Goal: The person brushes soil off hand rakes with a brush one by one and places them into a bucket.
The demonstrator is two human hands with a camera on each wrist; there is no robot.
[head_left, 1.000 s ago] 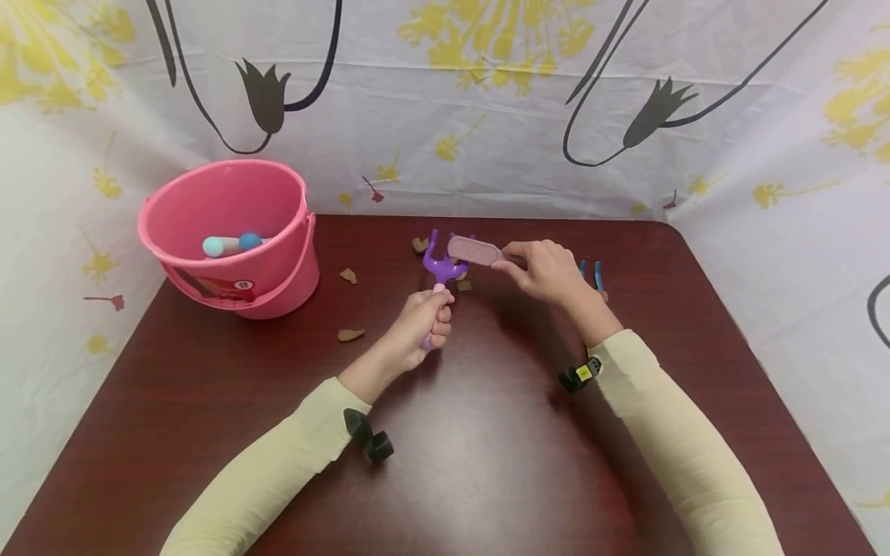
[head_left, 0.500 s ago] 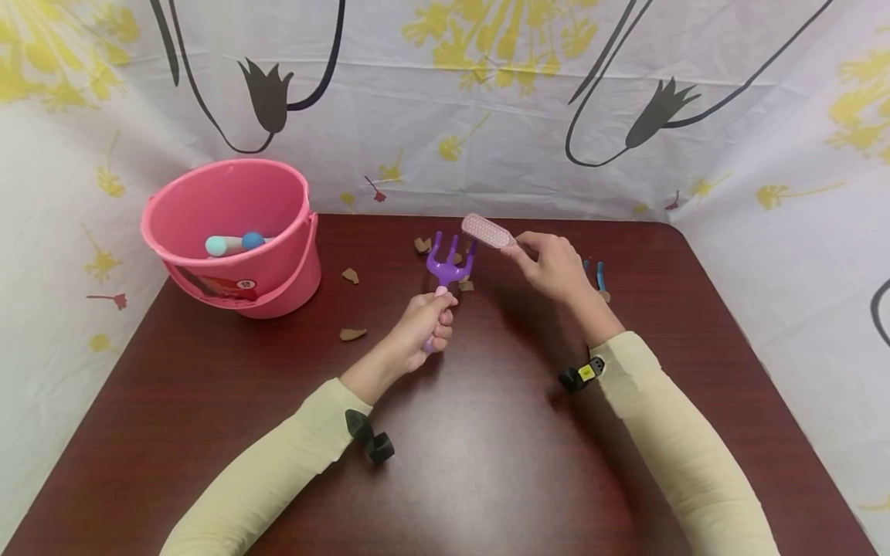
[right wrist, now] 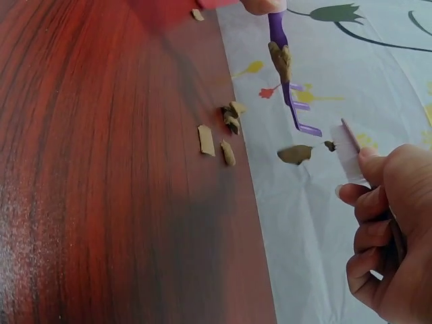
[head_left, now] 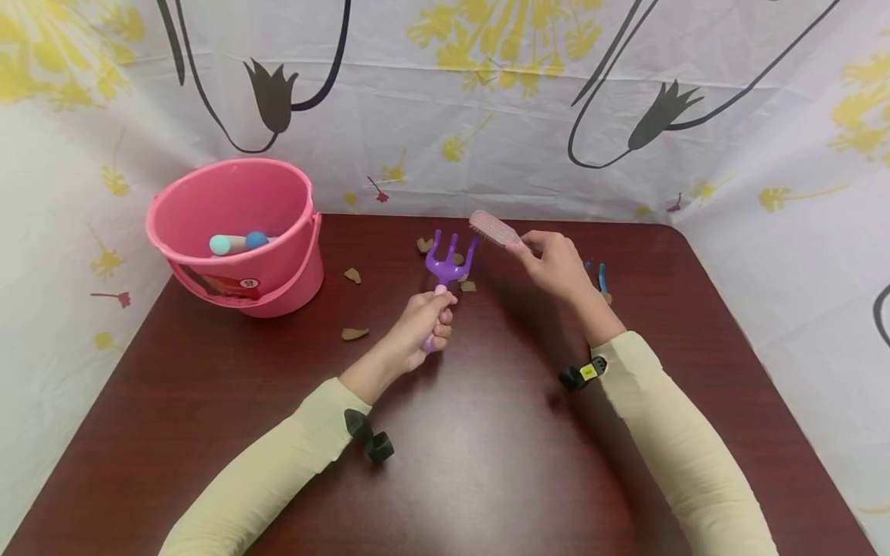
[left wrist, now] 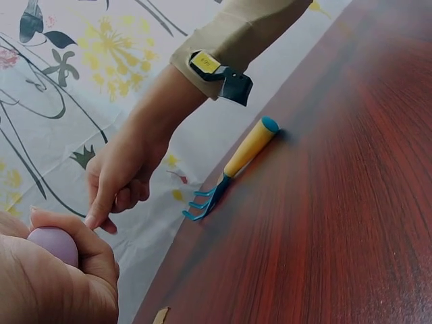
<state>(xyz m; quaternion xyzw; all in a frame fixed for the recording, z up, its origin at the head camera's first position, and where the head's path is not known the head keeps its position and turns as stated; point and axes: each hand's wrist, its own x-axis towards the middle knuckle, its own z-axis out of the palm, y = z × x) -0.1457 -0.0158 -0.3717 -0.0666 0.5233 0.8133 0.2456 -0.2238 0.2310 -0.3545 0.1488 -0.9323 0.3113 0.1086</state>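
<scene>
Pink bucket: we are taking this as our landmark; it is standing on the dark red table, and inside it a turquoise-tipped handle and a blue-tipped handle are showing.
Purple fork: it is being held up to the right of the bucket, its three tines pointing away from us.
Left hand: we are gripping the fork by its lilac handle, our fingers curling round it, to the right of the bucket.
Pink brush: it is slanting farther right of the bucket than the fork, its bristles facing the tines; the right wrist view is showing a small gap between them.
Right hand: we are holding the brush by its handle with curled fingers, well to the right of the bucket.
Brown pieces: two are lying just right of the bucket, others farther right, near the fork; one is showing against the fork's neck, and we cannot tell whether it is sticking there.
Small rake: it is lying far right of the bucket, yellow-handled and blue-tined.
White cloth: it is hanging behind the bucket, carrying printed flowers.
</scene>
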